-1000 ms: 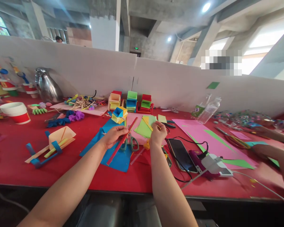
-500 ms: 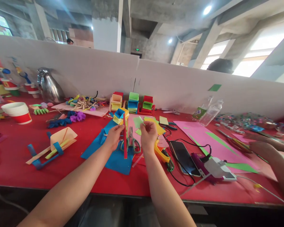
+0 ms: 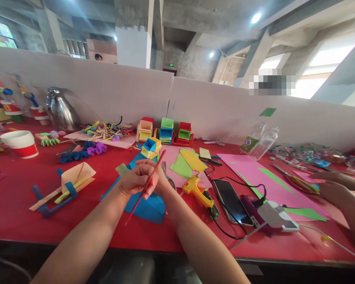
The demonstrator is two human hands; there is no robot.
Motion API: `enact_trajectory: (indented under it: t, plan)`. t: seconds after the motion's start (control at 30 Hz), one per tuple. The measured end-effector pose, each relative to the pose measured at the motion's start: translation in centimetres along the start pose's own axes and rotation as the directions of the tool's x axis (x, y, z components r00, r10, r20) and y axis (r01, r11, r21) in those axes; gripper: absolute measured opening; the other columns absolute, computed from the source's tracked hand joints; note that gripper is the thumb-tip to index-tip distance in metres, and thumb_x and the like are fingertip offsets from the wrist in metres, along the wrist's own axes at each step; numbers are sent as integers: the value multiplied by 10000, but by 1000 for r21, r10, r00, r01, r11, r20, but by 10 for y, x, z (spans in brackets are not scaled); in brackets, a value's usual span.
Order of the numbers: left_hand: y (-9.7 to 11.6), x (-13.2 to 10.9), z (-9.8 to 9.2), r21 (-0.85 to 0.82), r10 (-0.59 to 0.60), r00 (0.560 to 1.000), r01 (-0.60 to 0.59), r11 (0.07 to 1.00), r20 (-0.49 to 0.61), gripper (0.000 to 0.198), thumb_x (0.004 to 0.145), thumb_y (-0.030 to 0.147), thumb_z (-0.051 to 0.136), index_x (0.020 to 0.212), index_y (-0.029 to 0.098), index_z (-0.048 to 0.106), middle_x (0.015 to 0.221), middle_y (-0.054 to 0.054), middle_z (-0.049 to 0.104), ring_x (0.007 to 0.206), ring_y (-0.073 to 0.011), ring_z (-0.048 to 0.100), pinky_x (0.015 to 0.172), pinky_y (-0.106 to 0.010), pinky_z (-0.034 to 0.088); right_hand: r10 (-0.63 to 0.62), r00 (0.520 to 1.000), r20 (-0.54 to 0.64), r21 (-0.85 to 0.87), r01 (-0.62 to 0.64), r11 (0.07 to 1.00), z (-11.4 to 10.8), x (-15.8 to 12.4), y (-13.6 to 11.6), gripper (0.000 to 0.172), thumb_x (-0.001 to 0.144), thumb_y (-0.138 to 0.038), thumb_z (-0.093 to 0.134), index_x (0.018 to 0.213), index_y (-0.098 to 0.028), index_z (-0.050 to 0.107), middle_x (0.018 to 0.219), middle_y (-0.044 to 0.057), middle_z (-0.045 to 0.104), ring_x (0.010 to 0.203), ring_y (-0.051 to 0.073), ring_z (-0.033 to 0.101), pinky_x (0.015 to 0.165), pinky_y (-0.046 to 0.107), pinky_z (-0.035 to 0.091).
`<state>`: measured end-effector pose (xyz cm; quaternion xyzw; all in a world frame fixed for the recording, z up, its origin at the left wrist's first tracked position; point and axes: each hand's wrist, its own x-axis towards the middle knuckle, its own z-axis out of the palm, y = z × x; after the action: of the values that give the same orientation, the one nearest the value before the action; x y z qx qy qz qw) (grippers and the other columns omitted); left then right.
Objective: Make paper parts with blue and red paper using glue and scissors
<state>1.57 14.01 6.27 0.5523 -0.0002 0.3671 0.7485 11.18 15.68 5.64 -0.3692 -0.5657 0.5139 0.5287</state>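
Note:
My left hand (image 3: 138, 178) is closed round a thin red paper strip (image 3: 140, 195), which slants down toward the table's front. Crossed in close behind it, my right hand (image 3: 162, 182) has its fingers mostly hidden. A small light green paper piece (image 3: 122, 169) shows just left of my hands; whether my right fingers hold it cannot be seen. Under the hands lies blue paper (image 3: 150, 211), with scissors (image 3: 170, 181) partly covered by my right hand. A folded yellow and blue paper box (image 3: 150, 148) stands just beyond.
A yellow glue gun (image 3: 197, 191), a phone (image 3: 232, 201) and cables lie to the right. At left stands a paper-and-stick model (image 3: 77, 177). Three coloured paper-box models (image 3: 166, 129) line the back. A co-worker's hand (image 3: 333, 191) is at far right near scissors (image 3: 298, 181).
My right hand has moved left, behind my left hand. The red strip has tipped from upright to slanted. The light green piece has shifted from right of my left hand to its left.

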Motion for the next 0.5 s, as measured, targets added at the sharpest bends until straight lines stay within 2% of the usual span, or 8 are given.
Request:
enact_trajectory:
  t: [0.1,0.2,0.27,0.37,0.5]
  plan:
    - [1,8,-2,19,-54,988,57,998,-141,324,620,417,721,640,140,554,474,20,560,344,-81,506,328,-167,400,-15,994,-105,22,18,1000,-23,4,-6,254,638,-332,633,830,-166,650,685,0,651,624,134,586,584,241,456]
    - [-3,17,-3,82,-87,933,123,989,-348,252,671,365,689,718,146,573,560,19,597,435,-75,537,420,-175,433,-68,973,-220,69,86,994,-55,2,-16,281,713,-419,582,839,-180,658,787,20,664,704,121,587,657,238,450]
    - [-7,21,-2,178,-64,894,158,971,-444,215,694,341,665,714,147,573,592,19,609,482,-74,548,479,-181,440,-91,964,-252,92,118,989,-73,-4,-23,347,737,-489,550,810,-172,672,785,39,666,700,121,584,668,246,449]
    - [-14,25,0,362,15,877,182,914,-480,207,719,345,625,687,151,562,568,34,589,498,-77,538,504,-185,421,-115,948,-296,1,121,993,-87,-14,-29,406,743,-540,528,818,-169,677,791,43,660,666,114,571,656,248,441]
    - [-21,27,5,585,99,882,217,782,-460,206,735,344,588,665,152,560,544,42,558,488,-79,496,468,-178,368,-143,919,-368,-110,109,988,-86,-19,-26,322,637,-464,669,754,-166,635,666,-13,604,568,86,510,581,218,408]
